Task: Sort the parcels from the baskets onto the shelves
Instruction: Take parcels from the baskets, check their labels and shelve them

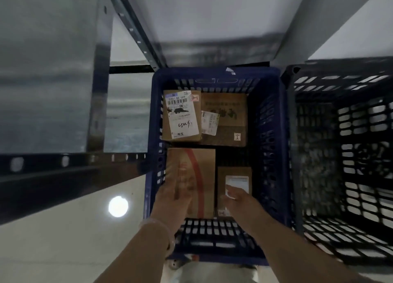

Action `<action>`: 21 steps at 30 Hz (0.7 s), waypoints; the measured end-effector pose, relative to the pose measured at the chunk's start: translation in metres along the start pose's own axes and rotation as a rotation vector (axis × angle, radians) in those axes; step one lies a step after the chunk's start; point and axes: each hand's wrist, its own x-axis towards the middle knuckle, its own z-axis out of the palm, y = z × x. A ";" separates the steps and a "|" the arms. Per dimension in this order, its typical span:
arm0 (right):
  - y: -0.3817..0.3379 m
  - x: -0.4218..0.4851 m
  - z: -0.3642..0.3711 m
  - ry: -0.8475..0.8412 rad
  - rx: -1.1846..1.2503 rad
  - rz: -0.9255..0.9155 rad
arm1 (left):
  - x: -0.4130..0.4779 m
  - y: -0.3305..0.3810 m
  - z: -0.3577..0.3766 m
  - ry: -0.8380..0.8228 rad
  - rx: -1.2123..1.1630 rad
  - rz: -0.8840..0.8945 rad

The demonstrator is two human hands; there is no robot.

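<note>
Left hand [172, 200] flat on brown red-striped parcel [202, 176], lower left of blue basket [274, 134]. Right hand [238, 197] flat on smaller white-labelled parcel [234, 172] beside it. Both outstretched, nothing gripped.

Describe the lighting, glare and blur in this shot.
Head view: dim overall, one round glare spot on the pale floor; left hand motion-smeared, right hand sharper; black basket streaked with blur; wide-angle lens splays the shelf uprights; the label on the far-left parcel is partly legible.

Blue basket [271, 134] open on top, four parcels [225, 117] crowding its floor, bare strip by right wall
</note>
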 end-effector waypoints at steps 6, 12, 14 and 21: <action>0.008 0.055 0.028 -0.022 0.065 -0.082 | 0.047 -0.025 0.027 0.058 0.160 -0.084; 0.006 0.049 0.026 -0.045 0.255 0.000 | 0.049 -0.018 0.032 0.134 0.098 -0.160; 0.008 0.038 0.022 -0.044 0.323 0.008 | 0.039 -0.016 0.026 0.108 0.034 -0.174; -0.008 -0.061 -0.004 0.045 0.524 0.034 | -0.053 0.014 0.001 0.077 -0.167 -0.080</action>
